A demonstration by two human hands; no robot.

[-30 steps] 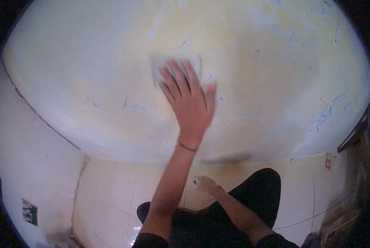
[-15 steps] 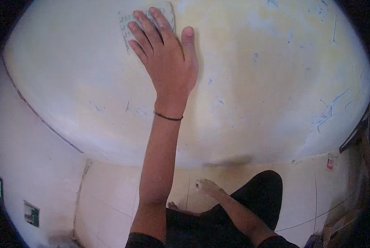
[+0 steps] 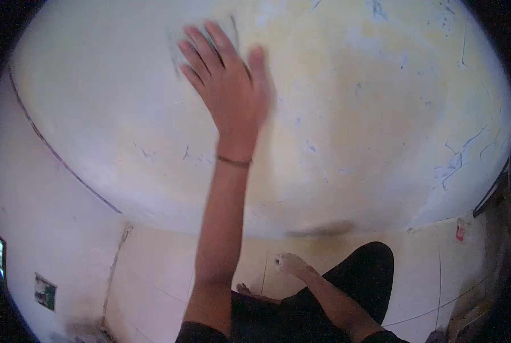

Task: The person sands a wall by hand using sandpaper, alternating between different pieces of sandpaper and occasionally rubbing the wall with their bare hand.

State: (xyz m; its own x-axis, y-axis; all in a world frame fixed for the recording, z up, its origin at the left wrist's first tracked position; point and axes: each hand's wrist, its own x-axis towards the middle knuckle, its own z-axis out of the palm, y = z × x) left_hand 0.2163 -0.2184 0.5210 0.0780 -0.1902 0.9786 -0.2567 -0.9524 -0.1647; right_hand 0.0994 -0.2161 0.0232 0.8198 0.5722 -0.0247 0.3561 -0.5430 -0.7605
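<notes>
My left hand (image 3: pixel 232 91) lies flat against the pale wall (image 3: pixel 335 137), fingers spread and thumb apart. Under its fingertips is a thin light sheet (image 3: pixel 182 35) that looks like sandpaper; its printed marks are smeared by motion. The fingers press on the sheet from above and are not wrapped round it. A thin dark band circles the left wrist. Lower down, near my bent knee, my right hand (image 3: pixel 291 263) is curled into a fist with whitish dust on it. A small dark spot shows in its curl, and whatever it may hold is hidden.
Blue scratches and patches (image 3: pixel 452 166) mark the wall. Below it is a tiled floor (image 3: pixel 158 263) with a dark smudge (image 3: pixel 324 228) at the wall's foot. My dark-clothed knee (image 3: pixel 375 263) is at the lower right. A small red-and-white item (image 3: pixel 460 230) is by the right corner.
My left hand and the sheet have moved slightly down in view and are blurred. The whole scene has shifted a little right and down. My right hand stays curled.
</notes>
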